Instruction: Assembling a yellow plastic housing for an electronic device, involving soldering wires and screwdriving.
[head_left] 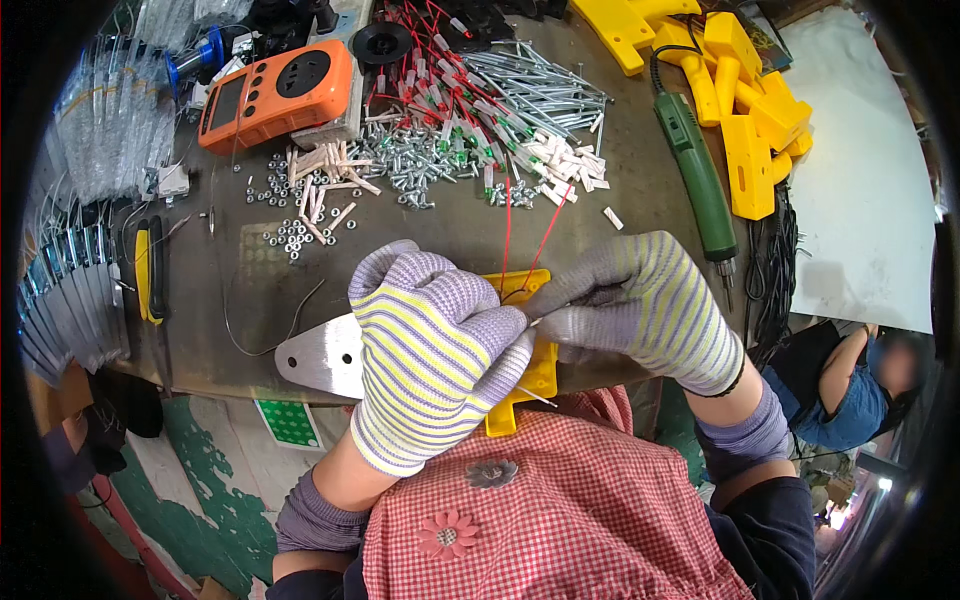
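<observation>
Both my hands wear striped knit gloves and meet over a yellow plastic housing [541, 376] at the table's near edge. My left hand [435, 350] is closed, thumb and fingers pinched together beside the housing. Just to its right, my right hand [640, 315] pinches too, its fingertips almost touching the left ones. A thin pale strand shows between the fingertips, but what each pinch holds is mostly hidden. Two red wires [507, 235] run up from the housing. A thin white wire [538, 397] sticks out below my hands. A metal plate with holes [320, 358] lies partly under my left hand.
Beyond my hands lie piles of screws [410, 165], nuts [290, 238] and white sleeves [565, 165]. An orange meter [280, 95] stands at the back left, yellow-black pliers [150, 270] nearer. To the right are a green electric screwdriver [695, 165], yellow housings [750, 165] and a seated person [840, 385].
</observation>
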